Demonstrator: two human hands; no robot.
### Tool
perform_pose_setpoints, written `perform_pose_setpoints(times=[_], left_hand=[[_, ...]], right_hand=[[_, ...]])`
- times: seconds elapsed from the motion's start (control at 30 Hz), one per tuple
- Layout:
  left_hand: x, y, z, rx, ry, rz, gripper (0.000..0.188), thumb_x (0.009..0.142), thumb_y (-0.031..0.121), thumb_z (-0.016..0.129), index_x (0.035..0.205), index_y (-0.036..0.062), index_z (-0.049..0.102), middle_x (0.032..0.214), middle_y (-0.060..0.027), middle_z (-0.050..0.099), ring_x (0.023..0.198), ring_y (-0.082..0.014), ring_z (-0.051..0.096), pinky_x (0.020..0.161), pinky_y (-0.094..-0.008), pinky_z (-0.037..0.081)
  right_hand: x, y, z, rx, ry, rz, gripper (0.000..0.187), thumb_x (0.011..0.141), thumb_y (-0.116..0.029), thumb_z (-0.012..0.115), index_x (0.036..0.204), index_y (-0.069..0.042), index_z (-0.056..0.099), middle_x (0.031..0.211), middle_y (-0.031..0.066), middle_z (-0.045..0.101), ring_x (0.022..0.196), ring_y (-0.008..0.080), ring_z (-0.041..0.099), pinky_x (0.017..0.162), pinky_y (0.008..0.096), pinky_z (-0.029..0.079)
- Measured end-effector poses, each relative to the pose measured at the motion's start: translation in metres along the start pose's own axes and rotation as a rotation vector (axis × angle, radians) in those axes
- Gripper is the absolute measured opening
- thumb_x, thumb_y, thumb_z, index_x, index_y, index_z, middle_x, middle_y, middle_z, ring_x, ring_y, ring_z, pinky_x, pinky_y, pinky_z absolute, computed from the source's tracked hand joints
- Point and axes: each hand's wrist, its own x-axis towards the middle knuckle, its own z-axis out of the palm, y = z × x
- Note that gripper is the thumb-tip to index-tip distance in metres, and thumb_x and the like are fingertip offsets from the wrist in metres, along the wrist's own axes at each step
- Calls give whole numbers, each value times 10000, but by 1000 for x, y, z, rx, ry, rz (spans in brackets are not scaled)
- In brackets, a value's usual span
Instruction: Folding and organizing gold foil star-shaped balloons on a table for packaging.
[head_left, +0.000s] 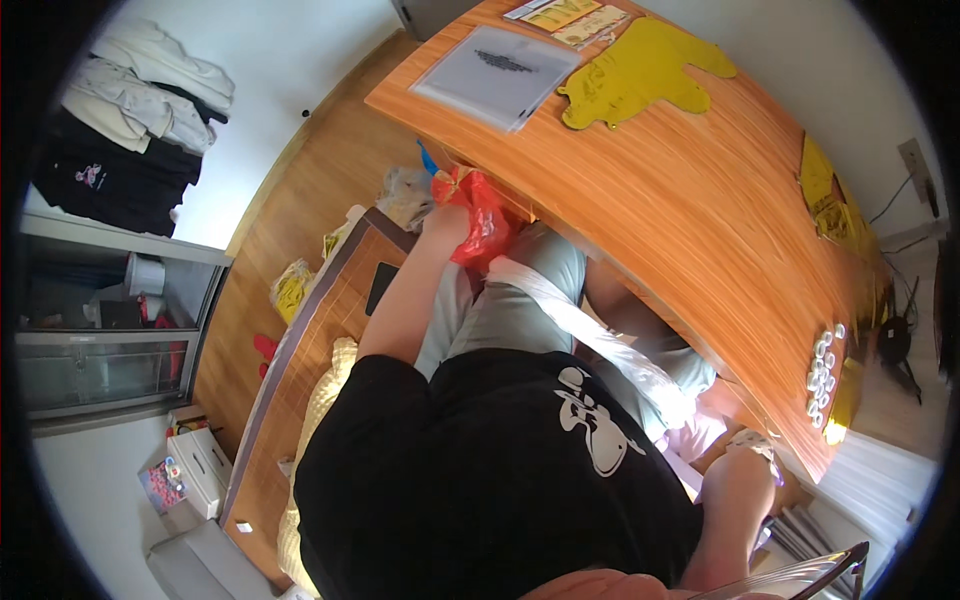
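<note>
Below the table's left edge, my left hand (448, 226) is closed at a crinkled red plastic bag (482, 222), which covers most of its fingers. A long white plastic strip (570, 305) runs from near that bag across my lap to a bunched white and pale pink end (672, 405). On the lower right my right hand (745, 468) hangs beside the table's near right corner. Something pale and crumpled with a bit of purple shows at its fingertips, but the fingers are too hidden to read.
On the wooden table (640, 190) lie a plastic folder (495, 75), a flat yellow animal-shaped piece (640, 75) and several small clear rings (822, 380). A clear bag (405, 195) and a bag of yellow stuff (291, 288) are on the floor. A dark phone-like slab (381, 285) lies on the bed edge.
</note>
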Motion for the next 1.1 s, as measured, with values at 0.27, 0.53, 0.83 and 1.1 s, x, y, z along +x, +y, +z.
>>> perform_pose_setpoints(times=[0.27,0.53,0.83,1.1], left_hand=[[-27,-34,-23,-232,190,357,209,877,79,610,1015,62,765,968,-208,721,937,-383,693,804,-453,547],[-62,29,-82,-427,717,413,189,921,240,742,877,57,735,827,-136,672,695,-360,637,615,-424,501],[-62,70,-128,-365,1057,995,194,917,97,642,731,44,642,720,-113,586,595,-315,584,563,-411,471],[-1,275,-237,-681,753,1577,105,905,44,577,1005,48,546,1000,-171,594,882,-347,617,747,-446,507]], right_hand=[[40,7,-3,-1013,-786,980,173,903,-295,586,756,-206,606,815,8,567,883,284,630,909,580,482],[88,-6,-10,-1607,-902,611,453,912,-346,411,1244,-196,681,1339,155,574,1291,419,531,1089,653,380],[67,16,-36,-1527,-699,536,190,905,-299,691,1092,-327,709,1158,-74,693,1016,208,643,1000,480,415],[-18,-8,-305,-1630,-1029,1871,217,949,-211,683,1078,-45,738,1047,143,727,986,360,672,847,431,532]])
